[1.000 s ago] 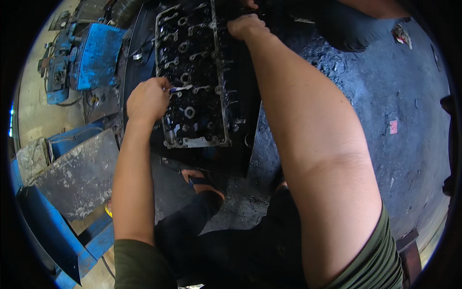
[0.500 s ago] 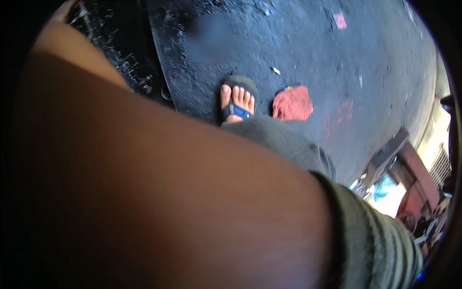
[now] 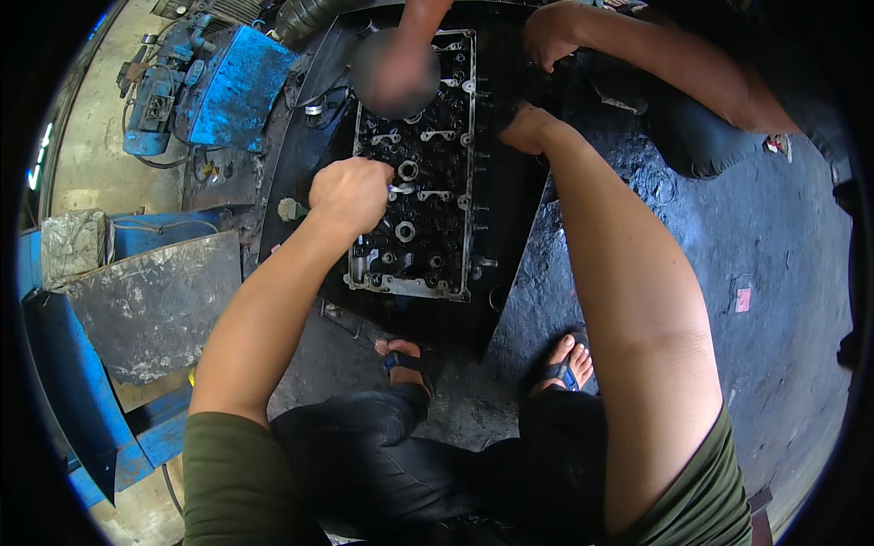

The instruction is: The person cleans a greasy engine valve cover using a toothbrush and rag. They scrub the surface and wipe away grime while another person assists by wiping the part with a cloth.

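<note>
An engine cylinder head [image 3: 460, 246], a long metal frame with dark oily valve parts inside, lies on a black tray-like surface [image 3: 428, 323]. My left hand [image 3: 350, 196] is closed at its left side. A small shiny metal piece [image 3: 401, 189] shows beside the fingers; whether I grip it cannot be made out. My right hand [image 3: 528, 129] is curled closed beyond the right side of the cylinder head, its fingertips lost in dark shadow. Across from me, a co-worker's hand [image 3: 553, 35] is near the far right, and their other arm [image 3: 423, 20] reaches over the far end, its hand blurred.
On the left are a blue machine [image 3: 232, 86] and a worn grey metal sheet [image 3: 159, 305] beside blue framing. A brush-like piece [image 3: 289, 210] sits near my left forearm. My sandalled feet [image 3: 569, 362] stand close to the near edge. A pink scrap [image 3: 743, 299] lies on the dark floor.
The view has swung from the floor, with a red cloth and one arm across it, to the cylinder head. Both my hands and the co-worker's arms are now in view.
</note>
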The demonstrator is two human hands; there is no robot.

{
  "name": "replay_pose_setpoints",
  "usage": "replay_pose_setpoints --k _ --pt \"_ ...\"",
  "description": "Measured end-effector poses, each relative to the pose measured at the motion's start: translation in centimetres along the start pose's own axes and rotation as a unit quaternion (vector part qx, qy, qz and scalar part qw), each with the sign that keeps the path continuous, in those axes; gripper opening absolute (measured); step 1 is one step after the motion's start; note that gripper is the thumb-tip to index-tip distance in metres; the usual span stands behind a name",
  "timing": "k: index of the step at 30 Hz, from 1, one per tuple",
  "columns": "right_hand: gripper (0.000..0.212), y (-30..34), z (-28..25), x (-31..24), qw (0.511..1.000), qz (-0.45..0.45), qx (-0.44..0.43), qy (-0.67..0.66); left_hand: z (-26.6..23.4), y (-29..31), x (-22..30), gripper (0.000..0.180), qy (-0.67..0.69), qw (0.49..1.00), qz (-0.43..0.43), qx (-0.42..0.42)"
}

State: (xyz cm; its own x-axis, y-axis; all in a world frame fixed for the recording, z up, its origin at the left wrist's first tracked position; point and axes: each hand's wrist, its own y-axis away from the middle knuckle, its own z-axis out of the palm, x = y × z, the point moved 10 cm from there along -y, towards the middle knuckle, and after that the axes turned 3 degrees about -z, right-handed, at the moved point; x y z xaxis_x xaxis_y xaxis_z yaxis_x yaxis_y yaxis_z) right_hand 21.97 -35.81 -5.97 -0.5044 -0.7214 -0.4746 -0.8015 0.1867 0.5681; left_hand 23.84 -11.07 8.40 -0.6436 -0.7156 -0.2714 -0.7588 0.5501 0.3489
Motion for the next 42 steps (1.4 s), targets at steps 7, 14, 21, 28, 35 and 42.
replay_pose_setpoints --k 7,14,21,28,35,42 --pt "0.08 -3.1 0.2 4.5 0.996 -0.08 0.01 -0.031 -0.1 -0.1 -2.1 0.022 0.046 0.998 -0.006 0.042" --pt "0.078 -0.8 -0.4 9.5 0.945 0.093 0.057 -0.308 -0.5 -0.9 -2.0 0.018 0.121 0.992 0.004 0.043" --pt "0.083 0.5 -1.2 12.6 0.928 0.146 0.089 -0.331 1.3 -2.7 -2.0 0.023 0.067 0.995 -0.064 -0.021" --pt "0.075 1.6 -1.5 16.9 0.912 0.193 0.096 -0.348 -1.5 -2.5 -1.1 0.019 0.087 0.996 -0.028 -0.002" --pt "0.09 1.4 -1.6 19.0 0.925 0.186 0.116 -0.312 -0.5 -1.7 9.0 0.043 0.255 0.961 0.091 0.051" --pt "0.083 1.9 -0.9 16.8 0.912 0.188 0.096 -0.351 16.1 0.6 17.4 0.051 0.663 0.665 -0.143 -0.313"
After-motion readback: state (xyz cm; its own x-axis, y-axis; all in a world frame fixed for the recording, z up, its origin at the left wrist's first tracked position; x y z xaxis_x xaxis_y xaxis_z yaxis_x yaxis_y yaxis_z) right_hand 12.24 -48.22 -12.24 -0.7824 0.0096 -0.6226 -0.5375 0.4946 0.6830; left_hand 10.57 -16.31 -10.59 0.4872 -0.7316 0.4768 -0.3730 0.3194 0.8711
